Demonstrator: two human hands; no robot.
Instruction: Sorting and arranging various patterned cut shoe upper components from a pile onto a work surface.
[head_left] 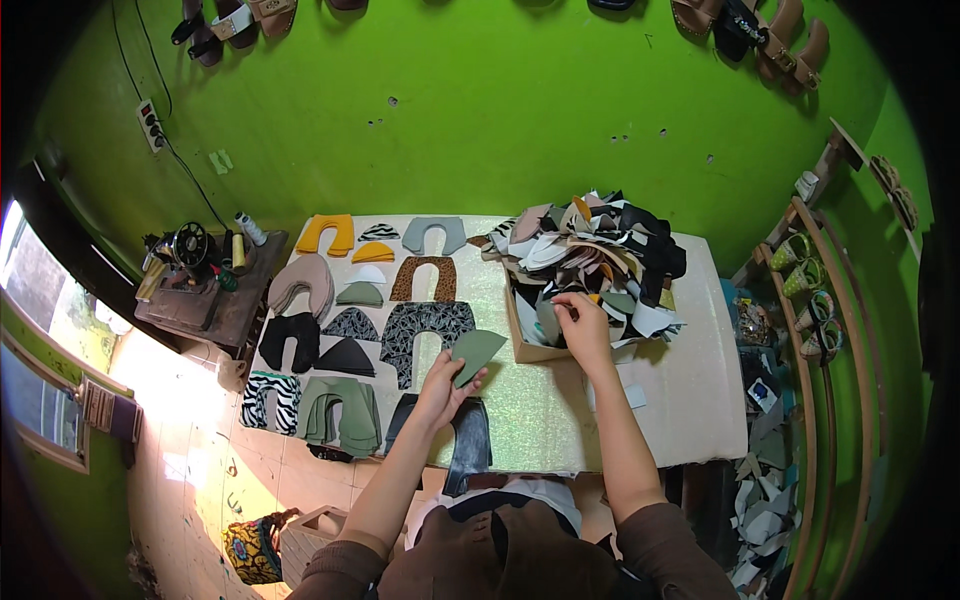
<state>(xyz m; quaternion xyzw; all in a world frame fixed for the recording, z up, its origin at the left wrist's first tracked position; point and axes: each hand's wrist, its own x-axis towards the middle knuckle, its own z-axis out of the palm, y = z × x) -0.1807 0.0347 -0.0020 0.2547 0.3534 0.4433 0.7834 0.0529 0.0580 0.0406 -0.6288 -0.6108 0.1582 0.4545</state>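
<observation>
My left hand (447, 390) is closed on an olive-green half-round piece of material (478, 352), held over the middle of the table. Over the near side of a cardboard box (540, 352), my right hand (582, 325) pinches a grey-green material piece (548, 322). The box is heaped with offcuts (600, 250) in black, white, beige and green. Sorted U-shaped pieces lie left of it: yellow (325, 234), grey (434, 235), leopard print (423, 268), zebra print (270, 402) and a stack of olive ones (340, 412). Small half-round pieces, among them a green one (358, 294), lie between them.
A pale table (690, 400) bears all of this. To the left stands a sewing machine (192, 250) with thread spools. Wooden racks (808, 400) with sandals line the right wall, and scraps (765, 515) are piled below. A patterned bag (255, 550) sits on the floor.
</observation>
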